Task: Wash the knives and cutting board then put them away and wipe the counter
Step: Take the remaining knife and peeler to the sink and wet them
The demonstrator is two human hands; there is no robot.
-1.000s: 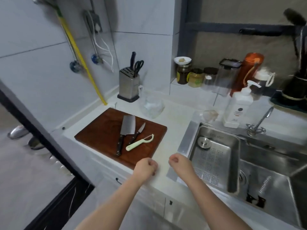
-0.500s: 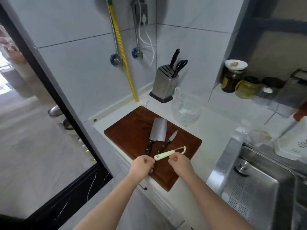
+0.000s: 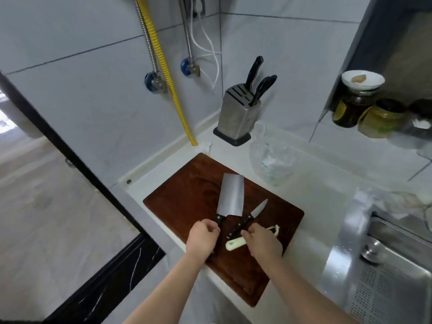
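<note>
A dark brown wooden cutting board [image 3: 187, 199] lies on the white counter. On it rest a cleaver [image 3: 231, 195] with a black handle, a small paring knife [image 3: 253, 215] and a pale green peeler [image 3: 236, 244]. My left hand [image 3: 202, 238] is curled over the cleaver's handle. My right hand [image 3: 263, 242] lies over the peeler's middle, fingers bent beside the paring knife's handle; a firm grip is not visible.
A steel knife block [image 3: 237, 115] with a knife and scissors stands at the back. A clear plastic bag [image 3: 271, 160] lies beside the board. The steel sink [image 3: 385, 284] is to the right. Jars [image 3: 353, 106] sit on a ledge. A yellow hose [image 3: 163, 66] runs down the wall.
Both hands moved forward from the counter's front edge onto the board. The left hand now covers the cleaver handle, the right covers the peeler. The view swung left and closer.
</note>
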